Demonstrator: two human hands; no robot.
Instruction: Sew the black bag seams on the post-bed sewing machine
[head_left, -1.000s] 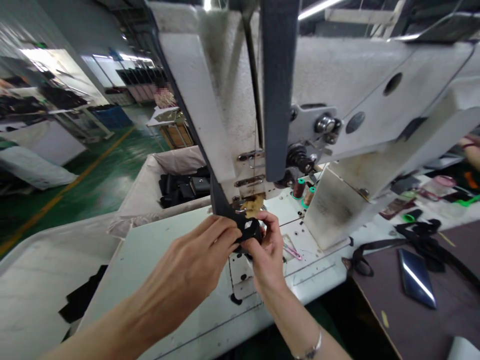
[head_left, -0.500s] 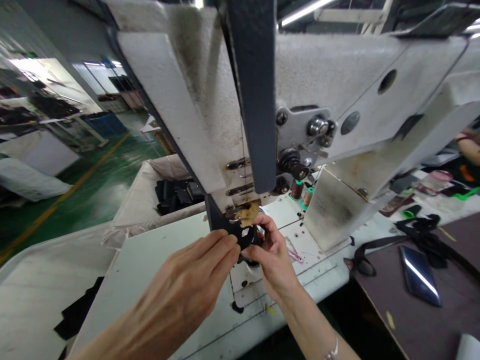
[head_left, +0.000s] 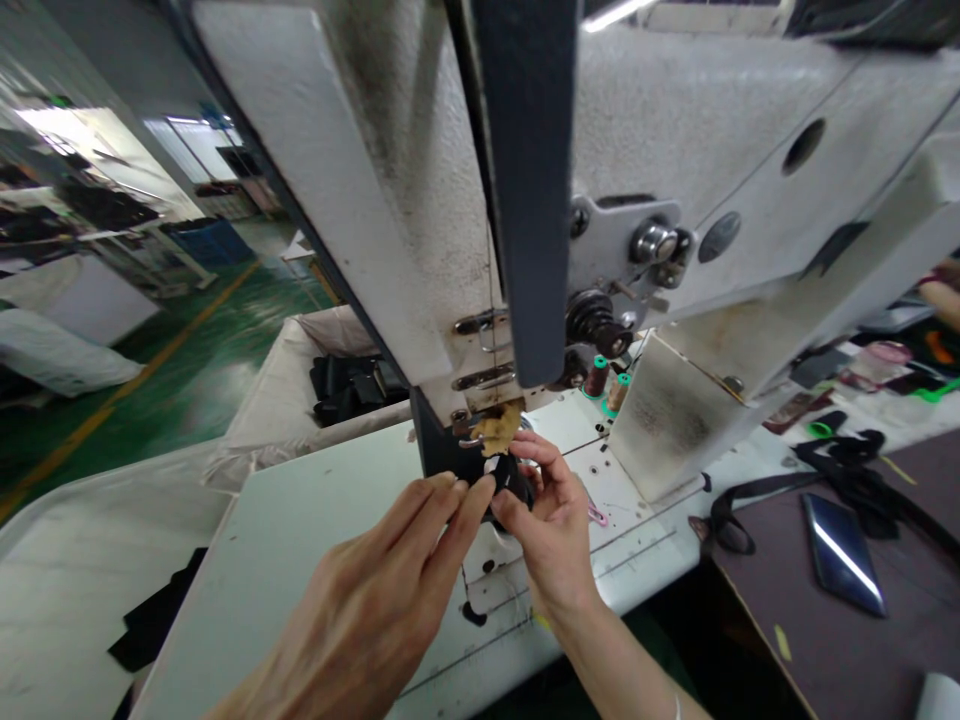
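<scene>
Left hand (head_left: 375,600): fingers drawn together, tips resting on the black piece (head_left: 517,485); thumb hidden, so from my remote station I cannot tell whether it grips.

Right hand (head_left: 555,510): narrow, thumb and fingers curled on the right side of the same piece, which I hold there.

Black piece: dark, curved, between my two hands, below the head of the white sewing machine (head_left: 352,220); finer detail too small for me to tell.

Yellowish scrap (head_left: 499,430): at the needle area, just above the black piece.

Spools: one dark brown (head_left: 596,378), one tan (head_left: 619,393), side by side beyond my right hand.

Pink item (head_left: 598,514): on the worktop (head_left: 315,540), partly behind my right hand.

Cloth-lined bin (head_left: 262,375): beyond the worktop, containing black goods (head_left: 352,388).

Phone (head_left: 844,555): dark, lying on the brown surface (head_left: 915,610), right; black strap (head_left: 757,488) near it.

Another person's forearm (head_left: 942,298): far right edge.
</scene>
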